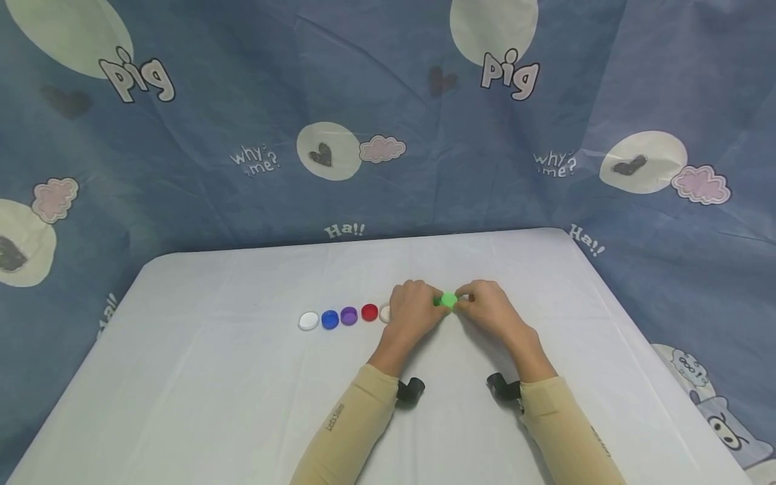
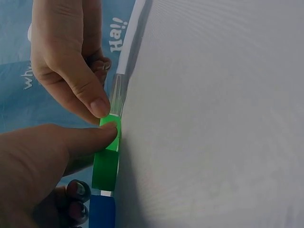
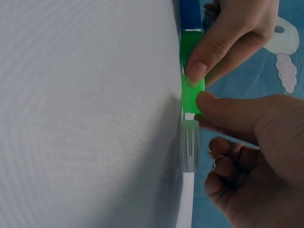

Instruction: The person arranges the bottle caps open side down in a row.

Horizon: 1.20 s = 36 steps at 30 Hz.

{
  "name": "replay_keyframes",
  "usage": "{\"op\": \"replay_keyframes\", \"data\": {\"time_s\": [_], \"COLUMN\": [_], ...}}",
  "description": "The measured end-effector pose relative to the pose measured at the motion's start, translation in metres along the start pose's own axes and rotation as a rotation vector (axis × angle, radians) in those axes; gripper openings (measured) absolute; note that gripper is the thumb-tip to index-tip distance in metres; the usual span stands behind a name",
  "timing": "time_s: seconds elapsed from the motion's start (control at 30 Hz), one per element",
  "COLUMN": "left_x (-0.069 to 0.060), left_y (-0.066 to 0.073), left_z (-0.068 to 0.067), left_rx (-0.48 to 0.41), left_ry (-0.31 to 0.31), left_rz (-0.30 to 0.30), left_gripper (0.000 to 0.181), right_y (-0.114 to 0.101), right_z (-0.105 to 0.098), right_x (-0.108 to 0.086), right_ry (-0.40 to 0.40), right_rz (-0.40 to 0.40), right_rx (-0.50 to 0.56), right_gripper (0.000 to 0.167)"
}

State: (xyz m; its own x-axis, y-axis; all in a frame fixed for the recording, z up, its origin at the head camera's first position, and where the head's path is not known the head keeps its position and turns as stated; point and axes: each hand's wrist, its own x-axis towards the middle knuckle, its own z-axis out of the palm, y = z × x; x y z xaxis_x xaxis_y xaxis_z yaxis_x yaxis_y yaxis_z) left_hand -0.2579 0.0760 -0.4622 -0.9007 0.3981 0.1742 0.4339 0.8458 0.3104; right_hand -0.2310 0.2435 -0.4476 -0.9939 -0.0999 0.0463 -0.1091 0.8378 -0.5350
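Evidently partway through, a line of round plastic caps crosses the far part of the white bench (image 1: 242,391), with the bright green cap (image 1: 448,300) toward its right end. The left hand (image 1: 414,311) and the right hand (image 1: 490,306) both pinch this bright green cap, one from each side, thumbs against its near edge. From left to right, the head view shows a white cap (image 1: 308,321), a blue cap (image 1: 330,320), a purple cap (image 1: 348,316), a red cap (image 1: 369,312) and a cream cap (image 1: 384,314), the last partly covered by the left hand. The left wrist view adds a second blue cap (image 2: 102,211) and, beside it, a dark green cap (image 2: 105,170) just left of the held one; a clear ridged cap (image 3: 190,145) stands just to the right. Judged from this layout, the caps outside the grasp appear placed, while the bright green cap is not yet released. Whether further caps remain to be added cannot be told.
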Motion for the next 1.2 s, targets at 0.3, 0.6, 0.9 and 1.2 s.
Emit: {"op": "replay_keyframes", "data": {"time_s": [0.3, 0.6, 0.9, 1.2], "left_x": [-0.002, -0.009, -0.015, -0.020], "left_y": [-0.003, -0.010, -0.024, -0.031], "left_z": [-0.002, -0.009, -0.017, -0.018], "left_rx": [0.029, 0.054, 0.035, 0.043], "left_ry": [0.010, -0.010, -0.006, 0.038], "left_rz": [0.026, 0.031, 0.010, 0.051], "left_gripper": [0.023, 0.035, 0.046, 0.029], "right_y": [-0.002, -0.009, -0.020, -0.034], "right_z": [0.000, 0.001, 0.004, 0.011], "right_x": [0.000, 0.000, 0.003, 0.010], "right_ry": [0.003, 0.010, -0.048, -0.084], "right_rz": [0.013, -0.016, -0.055, -0.071], "right_rx": [0.005, 0.017, 0.013, -0.029], "right_gripper": [0.027, 0.029, 0.033, 0.027]}}
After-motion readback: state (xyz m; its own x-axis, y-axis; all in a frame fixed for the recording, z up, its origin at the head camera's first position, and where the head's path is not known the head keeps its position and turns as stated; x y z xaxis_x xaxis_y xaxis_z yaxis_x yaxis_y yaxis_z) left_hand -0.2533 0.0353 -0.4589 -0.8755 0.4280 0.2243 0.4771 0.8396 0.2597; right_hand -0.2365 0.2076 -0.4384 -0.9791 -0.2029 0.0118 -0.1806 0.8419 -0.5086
